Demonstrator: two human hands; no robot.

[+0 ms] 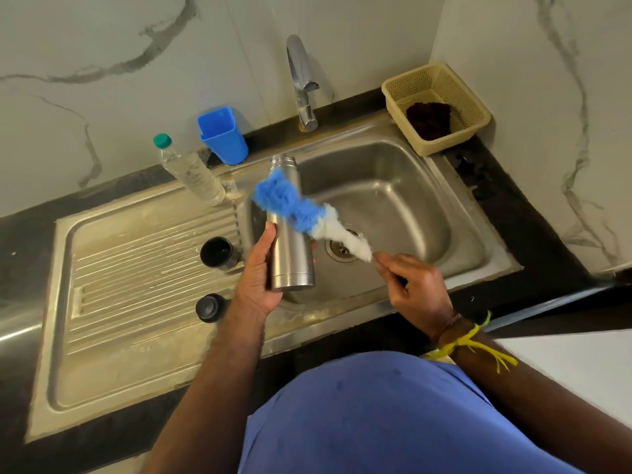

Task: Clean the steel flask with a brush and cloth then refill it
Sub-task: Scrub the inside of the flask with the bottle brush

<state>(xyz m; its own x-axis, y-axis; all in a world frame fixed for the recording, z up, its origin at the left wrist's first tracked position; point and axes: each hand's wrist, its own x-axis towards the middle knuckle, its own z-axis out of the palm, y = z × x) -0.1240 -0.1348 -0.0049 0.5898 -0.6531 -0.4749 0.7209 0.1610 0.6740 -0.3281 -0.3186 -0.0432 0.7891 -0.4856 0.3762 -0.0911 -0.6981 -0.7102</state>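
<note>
Left fingers [309, 249] wrapped around the lower body of the steel flask [290, 254], thumb on the near side, left hand [260, 275] cupping the base. Right fingers [393, 271] pinched shut on the thin handle of the bottle brush [301, 208], right hand [415, 285] at about 4 o'clock from the flask. Brush head, blue at the tip and white nearer the handle, laid across the outside of the flask, blurred, tip just below the open mouth at 12 o'clock. Flask held upright and slightly tilted above the left edge of the sink [410, 206], uncapped.

Further out: two dark lid parts [219, 253] [209, 306] on the ribbed drainboard at 9 o'clock of the flask. Clear water bottle [189, 171] with green cap at 11 o'clock, blue cup [224, 136] behind it. Tap [302, 80] at 12 o'clock, no water seen running. Beige basket [436, 107] at 2 o'clock holding a dark cloth [429, 119].

Judged progress: early to middle. Lid removal done; brushing under way, outside only as seen. Likely left: inside scrubbing if not done, rinsing, wiping with the cloth, refilling, probably from the water bottle, and recapping.
</note>
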